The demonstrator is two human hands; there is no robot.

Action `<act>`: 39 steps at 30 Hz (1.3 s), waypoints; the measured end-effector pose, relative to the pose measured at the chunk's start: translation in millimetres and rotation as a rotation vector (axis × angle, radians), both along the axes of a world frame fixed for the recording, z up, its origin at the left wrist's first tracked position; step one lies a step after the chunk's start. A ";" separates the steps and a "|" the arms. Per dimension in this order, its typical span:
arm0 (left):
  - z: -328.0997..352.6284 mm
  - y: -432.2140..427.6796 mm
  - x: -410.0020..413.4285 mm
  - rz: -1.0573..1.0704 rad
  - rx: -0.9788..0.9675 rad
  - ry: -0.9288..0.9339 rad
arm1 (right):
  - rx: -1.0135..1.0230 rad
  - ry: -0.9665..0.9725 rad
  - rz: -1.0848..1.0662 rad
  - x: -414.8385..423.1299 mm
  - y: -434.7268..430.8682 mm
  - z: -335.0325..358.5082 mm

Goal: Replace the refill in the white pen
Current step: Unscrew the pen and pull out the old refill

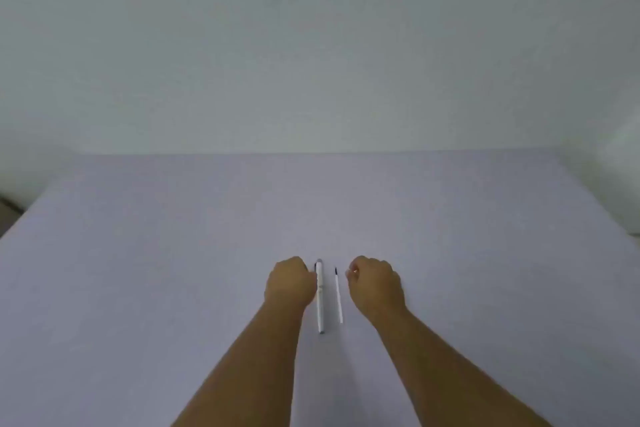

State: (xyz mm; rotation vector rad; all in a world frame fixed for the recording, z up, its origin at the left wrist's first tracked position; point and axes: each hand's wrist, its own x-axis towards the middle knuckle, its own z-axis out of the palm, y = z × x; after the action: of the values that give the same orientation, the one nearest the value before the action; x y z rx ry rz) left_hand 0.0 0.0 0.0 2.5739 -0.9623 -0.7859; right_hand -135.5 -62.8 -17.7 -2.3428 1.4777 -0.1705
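Note:
A white pen (pixel 320 298) lies on the pale table (pixel 173 270), pointing away from me, with a dark clip at its far end. Just right of it lies a thin white refill (pixel 338 296) with a dark tip at the far end. My left hand (pixel 290 282) rests on the table with its fingers curled, touching the left side of the pen near its far end. My right hand (pixel 375 284) sits curled to the right of the refill, a small gap apart from it. Neither hand holds anything.
A plain white wall (pixel 311 45) rises behind the table's far edge. The table's left edge (pixel 20 218) runs diagonally at the left, with dark floor beyond it. A white surface stands at the right edge (pixel 623 184).

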 end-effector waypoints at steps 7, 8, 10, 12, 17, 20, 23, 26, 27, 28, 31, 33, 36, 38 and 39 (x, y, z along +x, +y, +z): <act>-36.0 2.8 -10.9 0.137 0.028 0.156 | 0.063 -0.045 -0.041 -3.7 2.9 -25.3; -36.3 3.6 -11.9 0.147 0.023 0.150 | 0.064 -0.049 -0.046 -4.8 2.3 -28.0; -38.9 2.9 -12.3 0.155 0.012 0.163 | 0.065 -0.031 -0.036 -6.1 1.6 -30.9; -38.6 3.9 -11.9 0.151 0.001 0.180 | 0.084 -0.042 -0.038 -5.3 1.5 -31.1; -36.7 8.5 -9.2 0.225 -0.125 0.300 | 0.196 -0.221 -0.093 3.2 -0.3 -23.5; -32.1 11.2 -9.4 0.290 -0.282 0.474 | 0.312 -0.370 -0.169 14.9 -0.2 -15.0; -29.2 12.1 -10.0 0.212 -0.353 0.532 | 0.475 -0.510 -0.271 24.9 -1.9 -6.4; -24.5 10.7 -10.4 0.163 -0.380 0.585 | 0.539 -0.548 -0.308 30.3 -5.3 -0.5; -23.3 10.1 -10.2 0.160 -0.384 0.624 | 0.555 -0.570 -0.329 30.4 -7.1 1.5; -21.6 9.9 -9.8 0.157 -0.378 0.671 | 0.573 -0.594 -0.349 30.2 -8.8 3.2; -16.0 7.6 -9.2 0.141 -0.344 0.799 | 0.641 -0.643 -0.381 28.9 -13.2 6.1; -12.4 5.5 -6.6 0.106 -0.311 0.822 | 0.671 -0.677 -0.450 28.6 -16.4 7.5; -13.9 9.9 -2.1 0.030 -0.233 0.832 | 0.666 -0.721 -0.625 21.0 -30.8 9.1; -19.3 16.1 1.7 0.085 -0.250 0.840 | 0.628 -0.644 -0.572 10.3 -39.3 7.4; -21.6 18.4 4.2 0.123 -0.271 0.836 | 0.598 -0.553 -0.479 5.0 -40.8 4.0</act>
State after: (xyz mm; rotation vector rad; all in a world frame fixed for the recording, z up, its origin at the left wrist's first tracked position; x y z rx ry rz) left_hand 4.2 18.4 -21.6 1.7653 -0.5741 -1.4058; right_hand -130.4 -103.6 -13.6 -1.3143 1.4984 -0.3969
